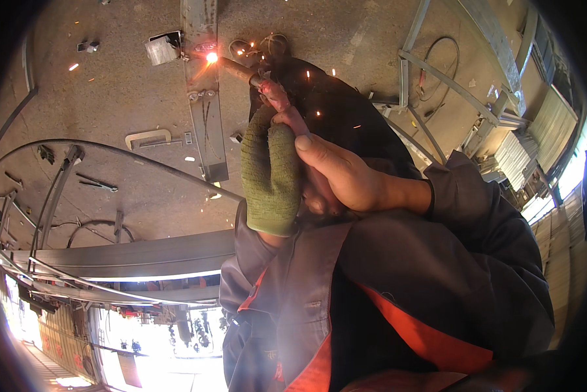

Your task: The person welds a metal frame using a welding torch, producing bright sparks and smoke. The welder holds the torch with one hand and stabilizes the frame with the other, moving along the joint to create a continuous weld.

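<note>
With both hands I hold a welding torch, its grip reddish and worn. Its brown nozzle points up and left, and a bright arc burns at its tip. The arc touches the edge of a long flat steel bar on the floor. My left hand, in a green knitted glove, is closed along the torch's left side. My bare right hand is wrapped round the grip, thumb lying on top. Sparks fly around the nozzle.
A short square metal piece lies beside the bar. A C-shaped metal handle and pliers-like tool are on the floor. A thick cable arcs across the left. Steel frames stand at the right; a wide beam crosses the lower left.
</note>
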`<state>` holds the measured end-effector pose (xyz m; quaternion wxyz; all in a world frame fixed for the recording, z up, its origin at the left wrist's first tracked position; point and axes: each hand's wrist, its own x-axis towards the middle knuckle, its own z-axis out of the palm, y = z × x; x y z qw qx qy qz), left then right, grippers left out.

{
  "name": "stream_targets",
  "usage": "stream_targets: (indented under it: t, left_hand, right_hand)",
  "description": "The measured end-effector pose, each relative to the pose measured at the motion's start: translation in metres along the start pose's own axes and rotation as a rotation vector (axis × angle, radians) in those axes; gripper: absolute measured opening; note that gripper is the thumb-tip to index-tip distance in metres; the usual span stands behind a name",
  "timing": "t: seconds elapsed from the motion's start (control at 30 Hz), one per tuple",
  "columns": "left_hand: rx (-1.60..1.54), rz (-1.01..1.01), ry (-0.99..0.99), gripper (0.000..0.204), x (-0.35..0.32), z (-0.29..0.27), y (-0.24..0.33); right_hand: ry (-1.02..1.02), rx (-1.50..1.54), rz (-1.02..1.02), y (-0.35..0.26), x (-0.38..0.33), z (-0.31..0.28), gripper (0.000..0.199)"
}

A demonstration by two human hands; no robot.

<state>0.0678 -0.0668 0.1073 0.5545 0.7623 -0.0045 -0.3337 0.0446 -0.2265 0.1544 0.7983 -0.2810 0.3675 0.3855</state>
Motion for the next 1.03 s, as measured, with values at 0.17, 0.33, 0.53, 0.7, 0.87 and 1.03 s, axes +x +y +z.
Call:
stream_targets:
  t: [0.17,0.33,0.53,0.7,0.87,1.03]
  left_hand:
    - [-0.107,-0.043,0.034,0.042,0.001,0.003,0.003]
    - [0.282,0.289,-0.010,0.042,0.002,-0.002,-0.009]
    - [0.430,0.339,0.017,0.045,-0.002,0.001,-0.015]
    - [0.295,0.288,-0.022,0.039,-0.001,-0.001,-0.012]
    - [0.281,0.267,-0.010,0.037,0.001,0.003,-0.007]
    - [0.275,0.296,0.009,0.037,0.000,0.005,-0.011]
  right_hand:
    - [0.010,-0.003,-0.028,0.001,0.000,0.000,0.070]
    - [0.019,0.023,0.003,0.002,0.001,0.000,0.069]
    - [0.018,-0.008,0.009,-0.002,-0.002,-0.002,0.068]
    - [-0.002,0.033,-0.010,-0.004,-0.002,0.001,0.069]
    - [0.007,0.039,0.023,-0.004,-0.002,-0.003,0.067]
    - [0.043,0.040,0.036,-0.002,-0.003,-0.003,0.068]
